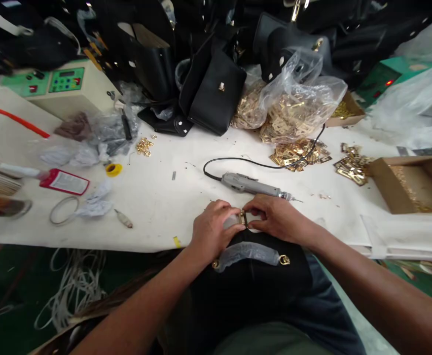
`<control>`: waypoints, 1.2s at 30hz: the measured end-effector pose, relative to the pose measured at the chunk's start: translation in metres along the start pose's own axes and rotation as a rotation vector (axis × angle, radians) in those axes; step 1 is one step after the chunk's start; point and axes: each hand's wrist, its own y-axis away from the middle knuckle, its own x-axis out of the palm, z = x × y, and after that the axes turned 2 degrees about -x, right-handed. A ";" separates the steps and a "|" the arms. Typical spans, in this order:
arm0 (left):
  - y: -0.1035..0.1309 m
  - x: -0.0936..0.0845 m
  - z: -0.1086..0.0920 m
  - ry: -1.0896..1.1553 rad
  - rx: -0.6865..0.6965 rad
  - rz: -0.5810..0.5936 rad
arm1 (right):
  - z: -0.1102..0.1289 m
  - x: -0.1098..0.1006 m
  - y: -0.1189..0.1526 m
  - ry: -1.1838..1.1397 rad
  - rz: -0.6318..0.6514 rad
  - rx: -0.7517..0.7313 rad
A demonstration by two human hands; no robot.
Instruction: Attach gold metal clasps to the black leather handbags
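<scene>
My left hand (214, 227) and my right hand (277, 219) meet at the table's front edge, pinching a small gold metal clasp (242, 218) from both sides. The clasp sits at the edge of a black leather bag (253, 281) lying across my lap. Across the bag runs its handle (249, 255), wrapped in clear plastic, with a gold ring fitting (284, 260) at its right end. Just beyond my hands lies a grey electric screwdriver (251, 185), its bit pointing right. How the clasp joins the bag is hidden by my fingers.
Gold metal plates (301, 153) lie piled under a plastic bag of more plates (293, 111). A cardboard box (382, 185) stands at right. Black bags (216, 88) line the back. At left are a control box (90, 88), yellow tape (113, 169) and a red bottle (64, 182).
</scene>
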 end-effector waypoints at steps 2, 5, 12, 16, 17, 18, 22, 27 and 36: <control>0.000 0.000 0.000 -0.001 0.012 -0.001 | 0.001 -0.001 0.000 -0.001 0.009 0.006; 0.000 0.000 0.000 -0.008 0.021 0.009 | 0.002 -0.002 0.000 -0.006 0.013 0.003; -0.004 -0.005 -0.005 -0.064 0.009 0.066 | 0.005 -0.003 0.003 -0.042 0.006 -0.005; -0.008 -0.009 -0.009 -0.097 -0.025 0.111 | 0.007 -0.002 0.001 -0.075 -0.010 0.034; -0.009 -0.009 -0.010 -0.099 -0.033 0.115 | 0.007 -0.001 0.000 -0.069 -0.022 0.044; -0.009 -0.009 -0.010 -0.100 -0.038 0.114 | 0.008 0.000 -0.002 -0.061 -0.035 0.053; -0.009 -0.007 -0.010 -0.095 -0.035 0.096 | 0.010 0.006 -0.006 -0.057 -0.064 0.110; -0.007 -0.005 -0.007 -0.067 -0.026 0.065 | 0.015 0.007 -0.009 0.012 -0.077 0.203; -0.001 0.000 0.002 0.031 0.202 0.009 | 0.018 0.008 -0.013 0.079 -0.071 0.232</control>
